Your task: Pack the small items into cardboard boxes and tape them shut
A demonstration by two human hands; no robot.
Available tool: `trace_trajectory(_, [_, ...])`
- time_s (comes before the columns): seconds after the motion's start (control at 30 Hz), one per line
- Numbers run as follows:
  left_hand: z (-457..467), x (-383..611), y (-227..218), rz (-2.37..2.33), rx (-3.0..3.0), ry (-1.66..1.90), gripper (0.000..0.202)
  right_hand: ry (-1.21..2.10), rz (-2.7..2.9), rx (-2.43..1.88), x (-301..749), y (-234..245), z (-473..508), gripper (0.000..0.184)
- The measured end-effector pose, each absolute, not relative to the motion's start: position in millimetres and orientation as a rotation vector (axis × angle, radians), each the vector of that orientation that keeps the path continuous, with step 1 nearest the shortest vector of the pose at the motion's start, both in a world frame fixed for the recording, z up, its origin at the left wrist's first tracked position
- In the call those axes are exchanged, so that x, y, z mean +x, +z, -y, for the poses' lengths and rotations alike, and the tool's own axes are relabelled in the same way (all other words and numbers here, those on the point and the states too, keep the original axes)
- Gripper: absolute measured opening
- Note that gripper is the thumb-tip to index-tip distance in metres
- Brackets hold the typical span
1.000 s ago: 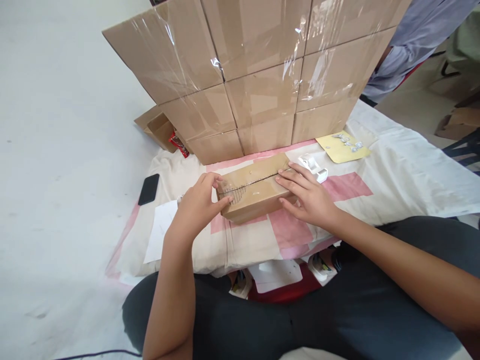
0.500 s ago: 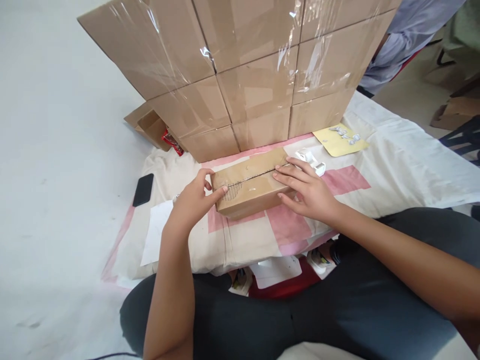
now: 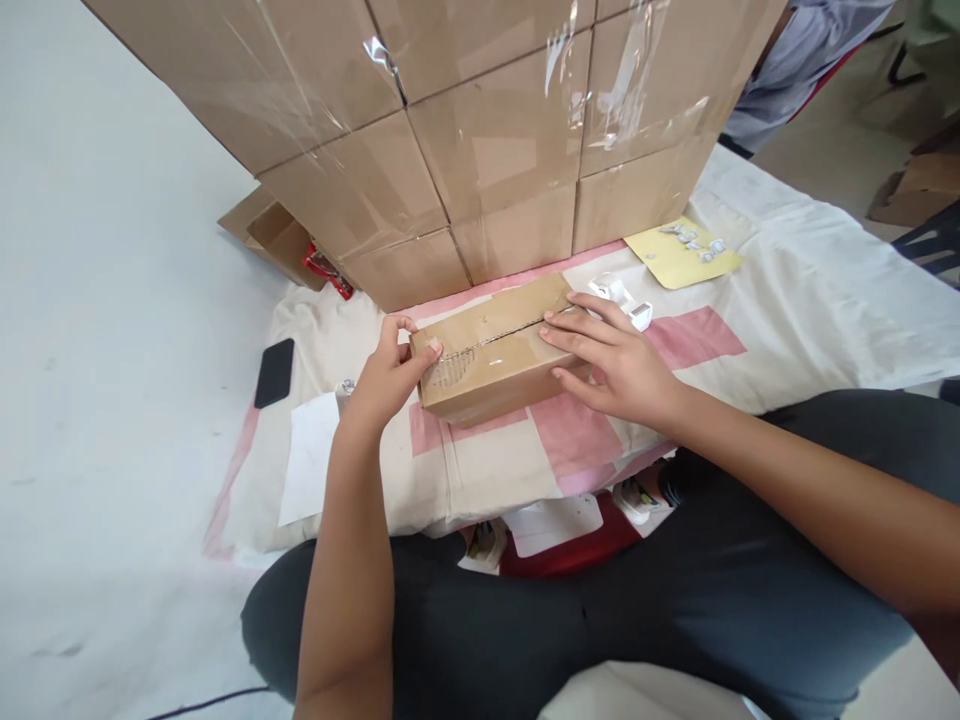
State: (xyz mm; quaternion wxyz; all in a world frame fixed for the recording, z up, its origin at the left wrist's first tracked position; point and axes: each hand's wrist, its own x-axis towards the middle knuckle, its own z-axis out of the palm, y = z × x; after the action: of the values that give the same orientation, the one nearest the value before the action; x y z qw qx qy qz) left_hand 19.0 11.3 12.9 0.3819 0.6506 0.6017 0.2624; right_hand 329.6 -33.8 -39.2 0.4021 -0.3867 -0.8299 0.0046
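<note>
A small brown cardboard box (image 3: 491,360) lies on a pink-and-cream cloth (image 3: 697,340) in front of my knees, its top seam closed. My left hand (image 3: 390,375) grips the box's left end, thumb on top and fingers curled round the corner. My right hand (image 3: 615,365) lies flat on the right part of the lid, fingers stretched out and pressing down by the seam. A white tape dispenser (image 3: 622,297) sits just beyond my right fingertips.
A taped wall of stacked cardboard boxes (image 3: 480,130) rises right behind the small box. A black phone (image 3: 274,372) and a white sheet (image 3: 309,458) lie left. A yellow card with small white pieces (image 3: 686,255) lies right. Another person's sleeve (image 3: 802,55) shows at top right.
The view has tipped and shifted a little. My left hand slid outward to the box's left end; my right hand stays flat on the lid.
</note>
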Motion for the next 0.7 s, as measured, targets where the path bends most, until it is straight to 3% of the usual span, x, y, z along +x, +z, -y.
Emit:
trace_trajectory(0.17, [-12,23,10,-1.627,1.717,0.720,0.027,0.036,2.097,-0.993,329,-38,33,0.042])
trace_trajectory(0.43, [-9,12,22,-1.378,1.624,0.560,0.059,0.008,2.063,-0.930,332,-43,32,0.042])
trace_trajectory(0.7, [-10,18,14,-1.381,1.544,0.697,0.054,-0.033,2.069,-0.892,333,-43,30,0.050])
